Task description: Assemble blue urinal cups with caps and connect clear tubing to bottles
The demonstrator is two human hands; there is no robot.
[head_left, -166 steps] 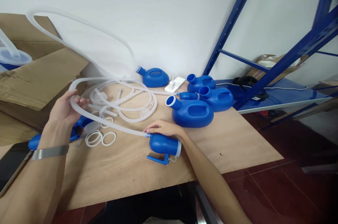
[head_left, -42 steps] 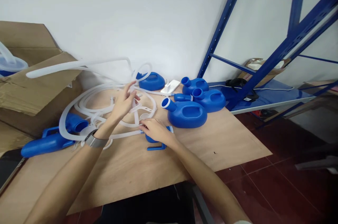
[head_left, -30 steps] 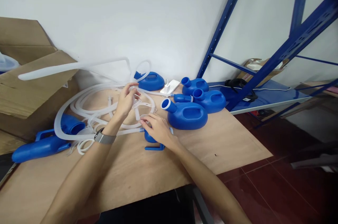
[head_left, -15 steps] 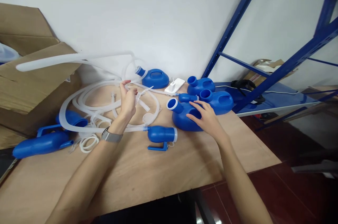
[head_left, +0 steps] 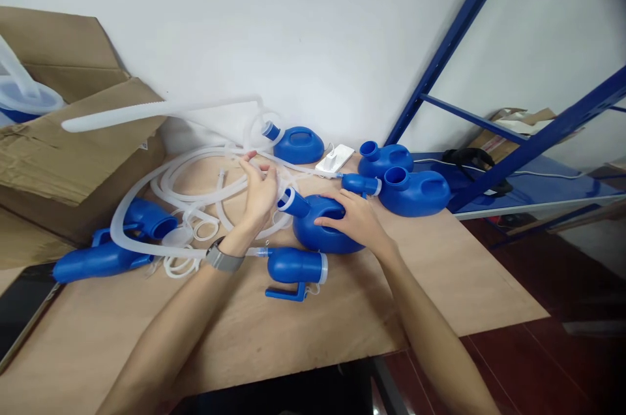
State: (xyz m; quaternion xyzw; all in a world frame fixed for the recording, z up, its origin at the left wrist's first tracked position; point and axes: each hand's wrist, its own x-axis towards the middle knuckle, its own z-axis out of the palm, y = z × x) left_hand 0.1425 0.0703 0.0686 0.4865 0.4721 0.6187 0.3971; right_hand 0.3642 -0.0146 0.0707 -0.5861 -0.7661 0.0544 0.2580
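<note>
We can read no words, brands or numbers anywhere. The small mark (head_left: 143, 144) on the box (head_left: 83, 147), well left of our left grip (head_left: 260, 192), is too tiny to decipher.

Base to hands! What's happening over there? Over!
Right hand gripping blue bottle. Left hand by its spout, grip unclear. Blue cup, white hose attached, lies close in front.

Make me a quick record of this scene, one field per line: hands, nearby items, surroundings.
Right hand: gripping the handle area of a blue jug
Left hand: beside that jug's mouth; its grip is unclear
Front: blue lidded cup on its side, joined to a translucent hose
Behind: three similar jugs
Left side: open cardboard box
Right side: blue metal rack
</note>
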